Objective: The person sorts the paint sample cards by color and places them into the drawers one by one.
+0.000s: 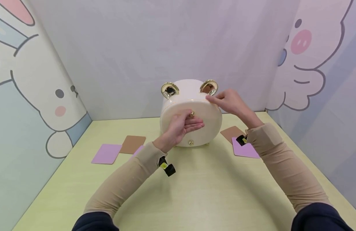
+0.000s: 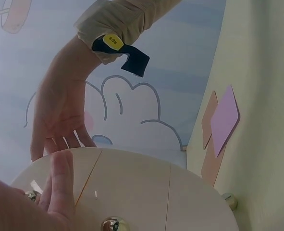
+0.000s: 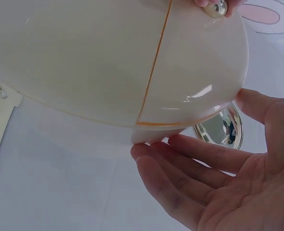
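Observation:
A glossy white drum-shaped box [image 1: 211, 123] with gold ear-shaped ornaments [image 1: 169, 90] stands on the table, its round front facing me. My left hand [image 1: 179, 128] pinches the upper gold knob [image 1: 192, 114], its other fingers held out straight across the front. A lower gold knob [image 1: 190, 142] shows below that hand. My right hand [image 1: 228, 101] grips the box's upper right edge beside the right ear. In the right wrist view the thumb [image 3: 257, 103] presses the rim, while the fingertips lie along the side. Thin orange seams cross the front there.
Purple squares [image 1: 107, 154] and brown squares [image 1: 133, 144] lie left of the box. Another brown square [image 1: 231, 134] and a purple one [image 1: 245, 150] lie to its right. Printed walls enclose the pale table [image 1: 195, 192] at the back and sides.

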Action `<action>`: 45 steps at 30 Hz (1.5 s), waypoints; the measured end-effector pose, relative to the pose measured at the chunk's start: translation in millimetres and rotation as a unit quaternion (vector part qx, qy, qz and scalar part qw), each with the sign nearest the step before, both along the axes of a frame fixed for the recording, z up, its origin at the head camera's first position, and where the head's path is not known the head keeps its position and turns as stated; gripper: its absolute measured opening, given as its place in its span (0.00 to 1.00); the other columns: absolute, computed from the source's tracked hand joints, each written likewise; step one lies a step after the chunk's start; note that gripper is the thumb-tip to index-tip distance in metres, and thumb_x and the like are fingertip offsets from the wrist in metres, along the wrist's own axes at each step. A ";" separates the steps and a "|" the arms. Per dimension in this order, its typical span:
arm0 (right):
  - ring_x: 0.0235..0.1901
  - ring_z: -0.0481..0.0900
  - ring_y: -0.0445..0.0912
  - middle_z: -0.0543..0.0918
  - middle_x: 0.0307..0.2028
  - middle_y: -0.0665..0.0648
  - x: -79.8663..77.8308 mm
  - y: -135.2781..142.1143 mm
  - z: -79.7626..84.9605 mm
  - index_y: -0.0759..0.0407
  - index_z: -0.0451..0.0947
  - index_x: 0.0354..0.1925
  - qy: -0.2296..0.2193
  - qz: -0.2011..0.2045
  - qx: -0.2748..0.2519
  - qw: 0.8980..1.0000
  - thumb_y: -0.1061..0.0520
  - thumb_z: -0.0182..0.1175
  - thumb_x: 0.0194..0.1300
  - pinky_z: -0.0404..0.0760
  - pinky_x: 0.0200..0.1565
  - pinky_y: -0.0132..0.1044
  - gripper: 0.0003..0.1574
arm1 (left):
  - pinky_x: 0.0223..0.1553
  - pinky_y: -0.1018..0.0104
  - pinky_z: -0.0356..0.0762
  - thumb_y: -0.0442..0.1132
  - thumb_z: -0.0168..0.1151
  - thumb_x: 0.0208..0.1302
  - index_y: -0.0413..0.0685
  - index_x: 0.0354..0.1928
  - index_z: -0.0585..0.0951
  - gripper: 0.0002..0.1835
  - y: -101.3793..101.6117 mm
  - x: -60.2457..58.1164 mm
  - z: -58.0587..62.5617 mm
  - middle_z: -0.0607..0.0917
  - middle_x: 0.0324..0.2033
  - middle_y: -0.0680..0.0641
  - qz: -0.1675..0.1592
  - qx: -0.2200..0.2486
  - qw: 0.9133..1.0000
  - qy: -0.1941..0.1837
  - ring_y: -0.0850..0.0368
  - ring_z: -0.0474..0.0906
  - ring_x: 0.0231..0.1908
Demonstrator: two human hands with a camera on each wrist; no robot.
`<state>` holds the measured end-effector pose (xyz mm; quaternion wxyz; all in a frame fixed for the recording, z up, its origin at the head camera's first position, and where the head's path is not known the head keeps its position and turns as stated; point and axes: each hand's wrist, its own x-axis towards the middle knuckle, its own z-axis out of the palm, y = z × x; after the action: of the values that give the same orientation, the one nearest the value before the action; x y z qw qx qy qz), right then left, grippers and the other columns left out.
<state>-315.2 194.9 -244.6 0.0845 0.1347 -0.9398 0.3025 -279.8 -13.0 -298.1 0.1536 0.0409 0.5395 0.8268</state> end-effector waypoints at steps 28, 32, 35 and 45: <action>0.46 0.85 0.56 0.86 0.47 0.58 14.6 0.7 -25.0 0.55 0.83 0.49 0.092 0.046 -0.073 0.992 0.47 0.69 0.58 0.84 0.45 0.50 0.23 | 0.30 0.63 0.85 0.53 0.52 0.71 0.32 0.46 0.75 0.26 -20.3 28.2 -41.0 0.88 0.34 0.39 -0.036 -0.215 0.975 0.046 0.53 0.86 0.28; 0.48 0.84 0.56 0.86 0.48 0.59 14.6 2.4 -27.3 0.55 0.83 0.49 0.094 0.037 -0.071 0.992 0.46 0.69 0.58 0.83 0.46 0.52 0.23 | 0.38 0.60 0.86 0.55 0.50 0.72 0.30 0.54 0.71 0.30 -16.6 28.6 -54.4 0.84 0.47 0.31 -0.056 -0.191 0.980 0.015 0.43 0.86 0.42; 0.48 0.84 0.55 0.86 0.48 0.58 14.1 3.0 -27.2 0.54 0.83 0.49 0.092 0.029 -0.069 0.993 0.46 0.69 0.57 0.82 0.46 0.52 0.24 | 0.45 0.57 0.85 0.53 0.50 0.72 0.29 0.56 0.69 0.29 -9.1 24.0 -58.5 0.80 0.52 0.27 -0.053 -0.146 0.988 -0.002 0.40 0.84 0.47; 0.47 0.85 0.55 0.87 0.46 0.59 14.0 0.8 -28.1 0.57 0.84 0.48 0.114 0.027 -0.062 0.991 0.48 0.71 0.56 0.82 0.47 0.52 0.23 | 0.46 0.58 0.84 0.43 0.51 0.72 0.30 0.43 0.75 0.17 8.9 11.3 -58.5 0.80 0.49 0.25 0.028 -0.024 0.998 -0.041 0.47 0.87 0.38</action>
<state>-301.2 195.6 -272.7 0.1906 0.1881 -0.8996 0.3450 -268.4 -4.1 -356.6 0.1531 -0.0115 0.5535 0.8186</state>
